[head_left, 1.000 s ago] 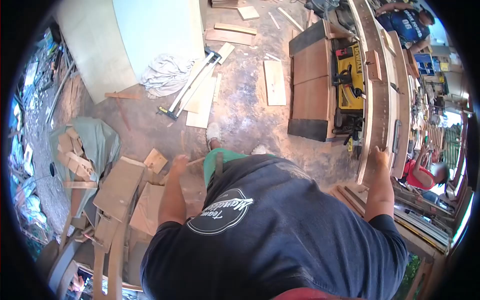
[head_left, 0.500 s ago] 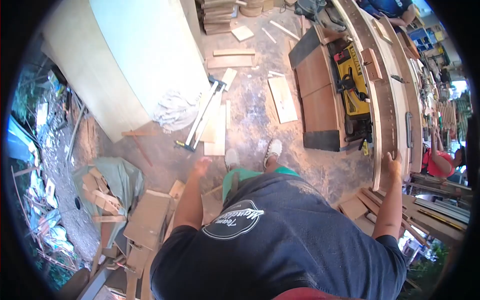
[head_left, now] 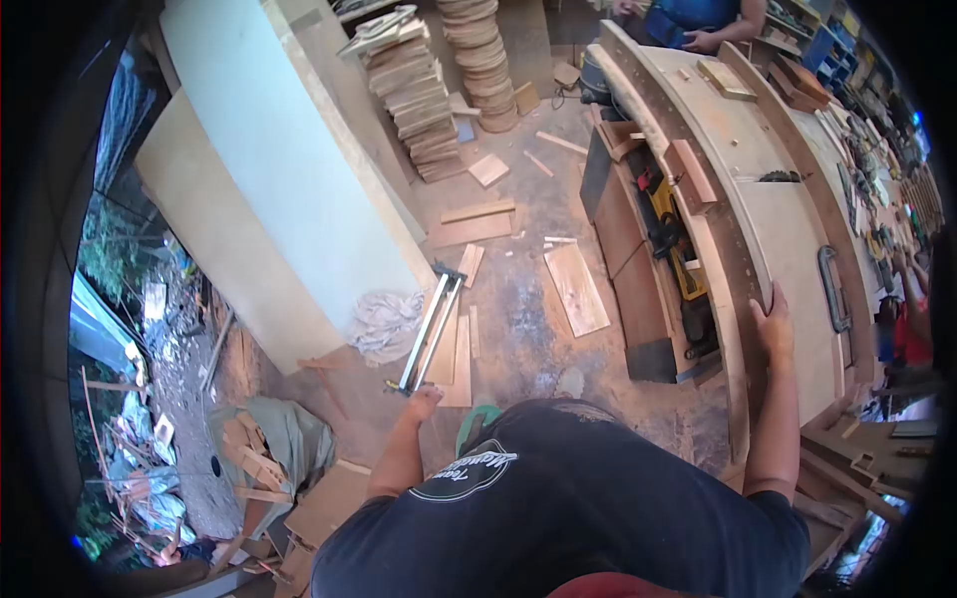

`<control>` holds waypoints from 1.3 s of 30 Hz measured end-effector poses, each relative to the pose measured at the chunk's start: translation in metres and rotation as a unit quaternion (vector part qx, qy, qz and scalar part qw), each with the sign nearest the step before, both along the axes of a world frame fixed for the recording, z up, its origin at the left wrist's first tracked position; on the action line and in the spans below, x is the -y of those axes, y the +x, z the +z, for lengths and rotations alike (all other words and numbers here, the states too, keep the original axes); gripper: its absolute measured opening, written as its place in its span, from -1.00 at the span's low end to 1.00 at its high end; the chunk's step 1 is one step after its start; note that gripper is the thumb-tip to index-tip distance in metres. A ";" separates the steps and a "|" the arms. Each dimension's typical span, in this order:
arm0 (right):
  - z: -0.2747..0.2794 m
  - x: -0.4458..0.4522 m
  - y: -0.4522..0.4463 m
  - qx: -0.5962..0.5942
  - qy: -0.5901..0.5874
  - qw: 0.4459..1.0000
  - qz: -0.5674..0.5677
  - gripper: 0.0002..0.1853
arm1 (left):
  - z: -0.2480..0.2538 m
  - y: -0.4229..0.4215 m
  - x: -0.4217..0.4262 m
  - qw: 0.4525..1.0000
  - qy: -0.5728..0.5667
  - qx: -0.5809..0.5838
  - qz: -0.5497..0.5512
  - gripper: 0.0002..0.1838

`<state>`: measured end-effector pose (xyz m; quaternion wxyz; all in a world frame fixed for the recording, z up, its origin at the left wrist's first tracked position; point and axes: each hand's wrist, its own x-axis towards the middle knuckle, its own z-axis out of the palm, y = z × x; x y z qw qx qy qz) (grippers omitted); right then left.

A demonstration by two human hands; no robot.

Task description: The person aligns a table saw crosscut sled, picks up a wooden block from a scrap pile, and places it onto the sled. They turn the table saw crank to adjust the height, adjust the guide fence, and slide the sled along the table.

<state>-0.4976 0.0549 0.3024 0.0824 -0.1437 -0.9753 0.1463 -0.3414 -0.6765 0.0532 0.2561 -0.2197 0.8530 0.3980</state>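
- Right hand [head_left: 775, 324]: on the bench [head_left: 802, 234], at the top edge of its left rail [head_left: 735, 261], near part. Thumb set apart from the fingers, thumb to the left. Can't tell if they pinch the edge or just rest on it.
- Rail: right side of the scene, long axis near to far. It looks bowed, probably the lens. Most of it lies ahead of the fingertips, on the far side.
- Right hand is the nearer one to the rail by a lot; left is well apart, across the floor.
- Left hand [head_left: 425, 403]: low on the left, just beside the near end of the bar clamp [head_left: 431, 334]. Fingers too blurred to tell spread from curled; contact with the bar unclear.
- Bar clamp: long axis near to far, tipped so the far end leans right. Cloth [head_left: 387, 327] to its left.
- Block [head_left: 690, 174]: on the rail's left side, farther out than the right hand.
- Metal clamp [head_left: 833, 289]: bench's right side, right of that hand.
- Floor between hands: loose board [head_left: 576, 289], near-far axis, touched by neither.
- Far end of the bench: another person [head_left: 698, 25], blue top.
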 end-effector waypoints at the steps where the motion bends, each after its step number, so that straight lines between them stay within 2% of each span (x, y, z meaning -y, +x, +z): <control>1: 0.000 0.000 0.003 -0.004 -0.005 1.000 -0.007 -0.25 | 0.007 -0.013 -0.018 1.000 0.002 0.003 -0.003 -0.52; 5: -0.001 -0.001 0.009 -0.031 -0.036 0.999 0.005 -0.31 | 0.021 -0.058 -0.074 0.996 -0.035 -0.023 -0.075 -0.55; 7: 0.007 0.004 0.011 -0.037 -0.040 0.998 0.022 -0.33 | 0.020 -0.080 -0.086 0.992 0.012 -0.015 -0.127 -0.52; 10: 0.013 0.009 0.013 -0.038 -0.042 0.998 0.020 -0.37 | 0.044 -0.103 -0.109 0.991 0.008 -0.012 -0.129 -0.51; 14: 0.015 0.011 0.013 -0.029 -0.042 0.999 0.016 -0.38 | 0.013 -0.126 -0.100 0.988 -0.006 0.000 -0.153 -0.53; 16: 0.002 0.004 0.014 -0.034 -0.032 0.999 0.027 -0.37 | -0.018 -0.128 -0.089 0.983 -0.027 -0.060 -0.174 -0.57; 21: 0.013 0.008 0.002 -0.013 -0.043 0.998 0.034 -0.31 | -0.002 -0.146 -0.099 0.987 -0.002 -0.021 -0.162 -0.58; 23: 0.008 0.007 -0.010 -0.041 -0.110 0.993 0.009 -0.28 | -0.007 -0.159 -0.100 0.988 0.002 -0.020 -0.155 -0.58; 25: 0.016 0.016 -0.033 -0.050 -0.083 0.995 0.016 -0.28 | -0.018 -0.177 -0.094 0.986 0.016 0.033 -0.162 -0.57; 30: 0.027 0.039 -0.133 -0.107 0.027 0.991 0.078 -0.30 | -0.054 -0.239 -0.074 0.972 0.036 0.009 -0.232 -0.61; 32: 0.019 0.038 -0.185 -0.112 0.042 0.988 0.096 -0.30 | -0.068 -0.271 -0.059 0.921 0.052 -0.127 -0.364 -0.65; 33: 0.021 0.043 -0.212 -0.114 0.055 0.986 0.112 -0.30 | -0.062 -0.288 -0.054 0.922 0.055 -0.129 -0.361 -0.65; 36: 0.022 0.064 -0.280 -0.082 0.039 0.994 0.067 -0.30 | -0.054 -0.332 -0.036 0.947 0.048 -0.064 -0.312 -0.67; 38: 0.016 0.080 -0.301 -0.041 0.004 0.999 0.003 -0.27 | -0.061 -0.351 -0.014 0.917 -0.030 -0.102 -0.384 -0.68; 39: 0.018 0.087 -0.303 -0.036 0.007 0.999 0.003 -0.27 | -0.072 -0.352 -0.004 0.918 -0.025 -0.098 -0.384 -0.68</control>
